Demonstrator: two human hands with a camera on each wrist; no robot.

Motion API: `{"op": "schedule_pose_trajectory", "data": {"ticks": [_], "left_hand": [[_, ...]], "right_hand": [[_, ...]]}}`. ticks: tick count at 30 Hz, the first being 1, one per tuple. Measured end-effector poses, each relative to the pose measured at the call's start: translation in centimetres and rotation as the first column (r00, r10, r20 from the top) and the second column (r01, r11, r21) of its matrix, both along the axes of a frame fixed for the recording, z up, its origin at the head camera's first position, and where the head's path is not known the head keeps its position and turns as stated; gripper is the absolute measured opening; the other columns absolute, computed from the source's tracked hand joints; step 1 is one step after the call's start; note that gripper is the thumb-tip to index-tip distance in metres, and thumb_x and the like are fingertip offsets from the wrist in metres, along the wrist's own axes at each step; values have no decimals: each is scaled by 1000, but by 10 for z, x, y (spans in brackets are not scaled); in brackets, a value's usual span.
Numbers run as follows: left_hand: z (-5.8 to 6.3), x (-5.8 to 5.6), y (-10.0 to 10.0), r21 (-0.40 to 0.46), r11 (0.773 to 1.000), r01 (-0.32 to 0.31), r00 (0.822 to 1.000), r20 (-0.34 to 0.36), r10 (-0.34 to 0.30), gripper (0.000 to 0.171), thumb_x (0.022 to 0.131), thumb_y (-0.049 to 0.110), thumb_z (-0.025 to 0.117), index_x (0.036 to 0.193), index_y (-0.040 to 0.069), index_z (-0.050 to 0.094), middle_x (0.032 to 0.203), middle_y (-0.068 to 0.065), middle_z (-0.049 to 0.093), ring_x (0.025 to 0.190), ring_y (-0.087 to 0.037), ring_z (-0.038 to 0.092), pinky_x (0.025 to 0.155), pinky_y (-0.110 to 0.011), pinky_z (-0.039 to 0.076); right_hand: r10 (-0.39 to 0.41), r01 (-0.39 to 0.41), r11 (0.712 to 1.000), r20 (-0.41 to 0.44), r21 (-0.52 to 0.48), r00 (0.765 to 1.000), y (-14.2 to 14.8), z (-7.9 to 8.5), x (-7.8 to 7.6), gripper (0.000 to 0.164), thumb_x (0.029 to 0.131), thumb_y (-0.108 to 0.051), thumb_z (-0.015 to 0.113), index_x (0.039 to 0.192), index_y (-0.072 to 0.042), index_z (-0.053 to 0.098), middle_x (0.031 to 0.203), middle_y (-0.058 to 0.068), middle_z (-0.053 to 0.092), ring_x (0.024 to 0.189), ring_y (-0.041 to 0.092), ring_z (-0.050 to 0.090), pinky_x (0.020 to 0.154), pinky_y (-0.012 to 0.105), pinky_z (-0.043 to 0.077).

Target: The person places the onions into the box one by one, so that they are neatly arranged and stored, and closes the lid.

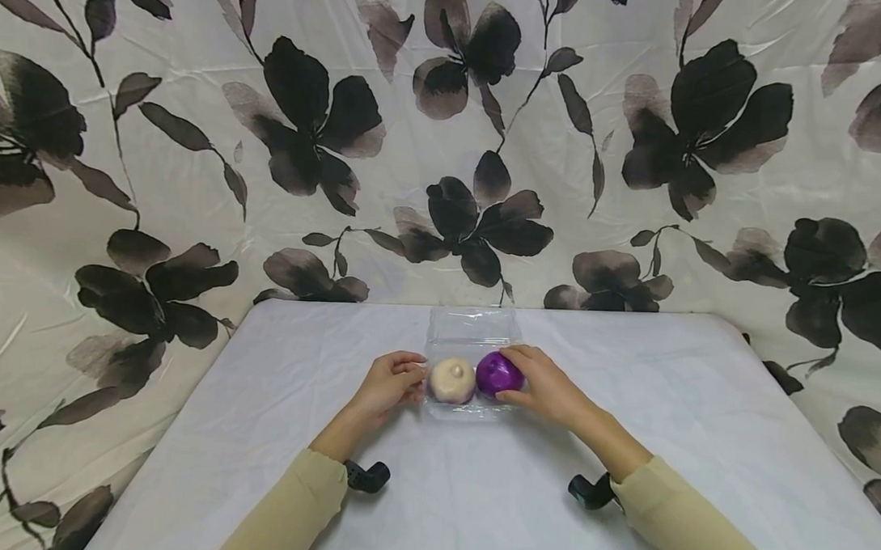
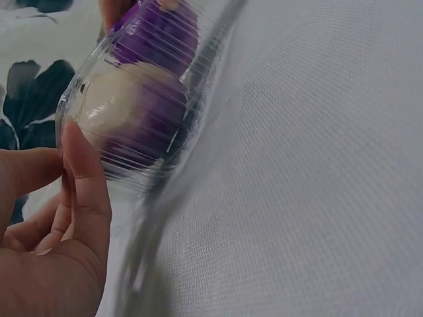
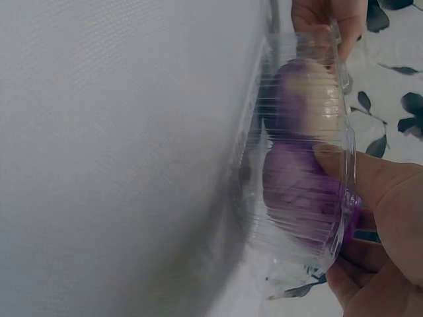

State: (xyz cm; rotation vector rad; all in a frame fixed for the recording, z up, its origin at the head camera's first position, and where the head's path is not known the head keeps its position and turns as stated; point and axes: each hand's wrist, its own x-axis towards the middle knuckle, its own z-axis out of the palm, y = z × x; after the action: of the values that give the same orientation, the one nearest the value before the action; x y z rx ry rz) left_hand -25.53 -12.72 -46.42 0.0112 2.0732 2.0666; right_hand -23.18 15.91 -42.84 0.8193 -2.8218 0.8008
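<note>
A clear plastic clamshell box lies with its lid raised at the back. Inside, on the left, sits a round cream-and-purple turnip-like piece with a small nub on top. Beside it is a shiny purple ball-shaped piece. My right hand grips that purple piece, thumb on the near side and fingers over the far side; the right wrist view shows the thumb inside the box wall. With thumb and forefinger, my left hand pinches the box's left rim.
The box rests on a white-covered table whose far edge meets a flower-printed cloth. Dark wrist-worn devices stick out inward at both sleeve cuffs.
</note>
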Motion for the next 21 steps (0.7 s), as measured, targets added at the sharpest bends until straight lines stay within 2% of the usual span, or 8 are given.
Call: {"op": "schedule_pose_trajectory", "data": {"ticks": [9, 21], "left_hand": [[2, 3, -1, -14, 1000, 6, 1000, -4, -6, 32, 99, 3, 65, 128, -7, 58, 89, -5, 63, 72, -12, 59, 61, -23, 56], [3, 3, 1, -4, 1000, -1, 1000, -4, 1, 31, 98, 1, 64, 127, -8, 58, 88, -5, 63, 71, -12, 59, 60, -22, 56]], "right_hand": [[16, -17, 1000, 36, 20, 999, -2, 0, -5, 63, 87, -18, 84, 136, 10, 56, 137, 24, 55, 128, 40, 51, 107, 54, 47], [19, -19, 1000, 83, 9, 996, 0, 4, -3, 69, 89, -21, 81, 143, 9, 50, 142, 24, 51, 134, 41, 47, 110, 54, 45]]}}
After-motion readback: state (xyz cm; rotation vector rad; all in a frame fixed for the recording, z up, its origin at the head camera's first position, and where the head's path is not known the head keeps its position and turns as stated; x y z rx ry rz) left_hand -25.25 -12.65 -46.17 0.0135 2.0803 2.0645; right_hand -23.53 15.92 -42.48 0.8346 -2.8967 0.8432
